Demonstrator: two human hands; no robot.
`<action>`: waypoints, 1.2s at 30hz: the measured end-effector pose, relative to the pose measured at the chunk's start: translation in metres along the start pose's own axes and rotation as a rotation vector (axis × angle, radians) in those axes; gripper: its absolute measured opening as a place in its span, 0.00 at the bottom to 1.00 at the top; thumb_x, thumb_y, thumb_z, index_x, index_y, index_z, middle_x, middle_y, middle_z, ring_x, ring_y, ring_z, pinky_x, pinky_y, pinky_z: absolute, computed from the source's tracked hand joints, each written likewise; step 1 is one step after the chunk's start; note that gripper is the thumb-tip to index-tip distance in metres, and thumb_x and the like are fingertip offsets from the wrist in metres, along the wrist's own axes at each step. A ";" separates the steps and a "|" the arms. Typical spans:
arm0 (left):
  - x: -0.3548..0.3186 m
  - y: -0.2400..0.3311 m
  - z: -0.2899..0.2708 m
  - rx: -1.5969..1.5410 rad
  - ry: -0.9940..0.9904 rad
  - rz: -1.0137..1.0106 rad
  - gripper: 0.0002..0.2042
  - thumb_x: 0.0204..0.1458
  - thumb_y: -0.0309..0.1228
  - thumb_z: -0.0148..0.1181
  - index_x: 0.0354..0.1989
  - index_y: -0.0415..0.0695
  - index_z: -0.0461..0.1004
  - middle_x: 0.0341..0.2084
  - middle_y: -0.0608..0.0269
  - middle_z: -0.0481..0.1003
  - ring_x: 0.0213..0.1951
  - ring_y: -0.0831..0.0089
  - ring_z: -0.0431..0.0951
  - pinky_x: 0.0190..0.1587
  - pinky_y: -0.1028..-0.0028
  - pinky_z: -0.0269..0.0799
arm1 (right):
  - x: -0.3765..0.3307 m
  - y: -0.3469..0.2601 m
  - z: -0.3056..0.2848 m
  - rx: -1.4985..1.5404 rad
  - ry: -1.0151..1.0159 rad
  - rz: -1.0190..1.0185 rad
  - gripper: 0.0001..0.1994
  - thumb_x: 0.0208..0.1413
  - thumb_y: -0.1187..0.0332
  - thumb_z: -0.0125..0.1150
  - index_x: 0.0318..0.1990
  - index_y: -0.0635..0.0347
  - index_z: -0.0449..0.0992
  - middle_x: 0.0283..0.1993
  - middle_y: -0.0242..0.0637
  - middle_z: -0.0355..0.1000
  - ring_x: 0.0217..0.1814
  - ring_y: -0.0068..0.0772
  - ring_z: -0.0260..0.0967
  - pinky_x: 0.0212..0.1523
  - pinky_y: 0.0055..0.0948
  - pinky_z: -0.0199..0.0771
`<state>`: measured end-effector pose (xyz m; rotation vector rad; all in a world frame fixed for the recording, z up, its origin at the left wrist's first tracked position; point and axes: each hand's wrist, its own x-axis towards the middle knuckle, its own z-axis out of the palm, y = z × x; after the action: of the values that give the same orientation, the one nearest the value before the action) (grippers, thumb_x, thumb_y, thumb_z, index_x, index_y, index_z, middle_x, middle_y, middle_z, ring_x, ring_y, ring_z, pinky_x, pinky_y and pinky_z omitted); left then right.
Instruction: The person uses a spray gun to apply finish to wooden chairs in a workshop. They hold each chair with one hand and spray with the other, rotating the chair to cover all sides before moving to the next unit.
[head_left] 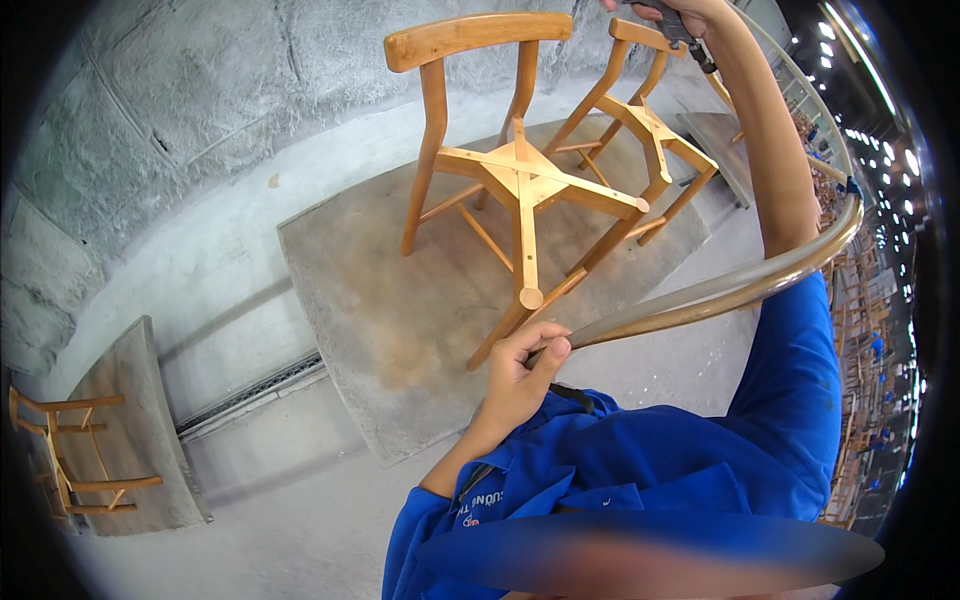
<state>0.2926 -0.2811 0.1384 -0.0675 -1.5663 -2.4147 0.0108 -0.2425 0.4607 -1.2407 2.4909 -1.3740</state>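
My left hand (522,368) is closed around a pair of hoses (700,303), one pale and clear, the other brownish. From there the hoses loop to the right and up along my raised right arm. At the top edge my right hand (703,14) grips a grey spray gun (672,27); the frame cuts off part of both. Ahead of my left hand stands a wooden chair frame (527,185), with a curved back rail and crossed seat braces but no seat panel. A similar chair frame (648,122) stands behind it to the right, below the gun.
Both chair frames rest on a stained grey board (345,300). At the left, another board (150,430) carries more wooden frames (75,455). A floor grate (250,393) runs between the boards. Rough grey wall (190,90) rises at the back; many chairs (860,360) fill the far right.
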 end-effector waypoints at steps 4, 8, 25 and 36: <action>0.001 -0.001 0.002 0.022 -0.021 0.004 0.21 0.60 0.47 0.60 0.42 0.36 0.77 0.19 0.76 0.65 0.24 0.87 0.61 0.28 0.82 0.54 | -0.050 -0.011 0.017 0.118 -0.163 -0.038 0.17 0.64 0.51 0.57 0.36 0.57 0.76 0.26 0.34 0.75 0.23 0.19 0.69 0.17 0.15 0.60; 0.000 -0.007 0.009 0.058 -0.075 0.004 0.15 0.58 0.39 0.62 0.41 0.37 0.77 0.17 0.75 0.67 0.22 0.88 0.60 0.26 0.82 0.53 | -0.074 0.022 0.017 0.127 -0.197 -0.302 0.16 0.64 0.53 0.58 0.40 0.59 0.76 0.25 0.29 0.74 0.21 0.16 0.66 0.18 0.16 0.59; 0.042 -0.092 0.110 0.269 -0.389 -0.330 0.15 0.54 0.33 0.67 0.48 0.41 0.76 0.19 0.75 0.71 0.24 0.87 0.66 0.30 0.82 0.60 | -0.332 0.319 -0.082 0.100 0.528 0.601 0.20 0.64 0.47 0.53 0.31 0.54 0.73 0.19 0.24 0.66 0.13 0.15 0.56 0.13 0.19 0.53; 0.117 -0.219 0.284 0.697 -0.730 -0.409 0.24 0.54 0.45 0.66 0.55 0.44 0.74 0.37 0.61 0.79 0.39 0.71 0.76 0.45 0.71 0.71 | -0.583 0.429 -0.093 0.862 0.641 1.276 0.39 0.59 0.28 0.35 0.49 0.58 0.71 0.33 0.36 0.75 0.35 0.30 0.76 0.23 0.25 0.68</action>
<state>0.0969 0.0373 0.0828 -0.5939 -2.9146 -2.0365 0.1032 0.3298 0.0169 0.8983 1.6921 -1.9902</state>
